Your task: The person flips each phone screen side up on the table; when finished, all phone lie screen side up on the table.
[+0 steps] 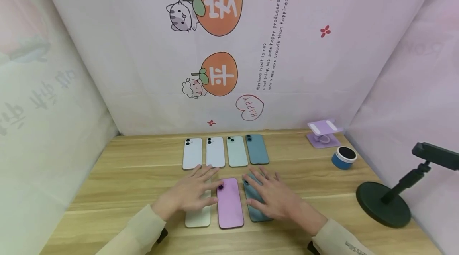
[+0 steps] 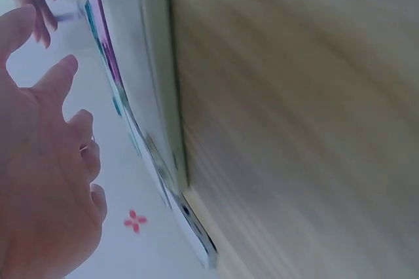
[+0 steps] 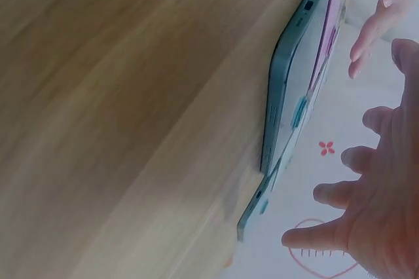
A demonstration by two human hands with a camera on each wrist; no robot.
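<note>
My left hand (image 1: 190, 192) is spread above a pale cream-green phone (image 1: 198, 218) in the front row. Fingers apart, my right hand (image 1: 274, 195) hovers over a dark teal phone (image 1: 256, 211). Both wrist views show a gap between the palms and the phones. Between the hands lies a pink phone (image 1: 230, 207), back side up. Behind them runs a second row: a white phone (image 1: 192, 153), another white phone (image 1: 215, 151), a pale green phone (image 1: 237, 151) and a blue-teal phone (image 1: 257, 149). Neither hand holds anything.
At the back right stands a purple folding stand (image 1: 324, 133). In front of it sits a blue and white round container (image 1: 344, 157) with a dark top. A black stand with a round base (image 1: 383, 204) is at the right edge. Printed cloth walls (image 1: 143, 67) surround the wooden table (image 1: 136, 179).
</note>
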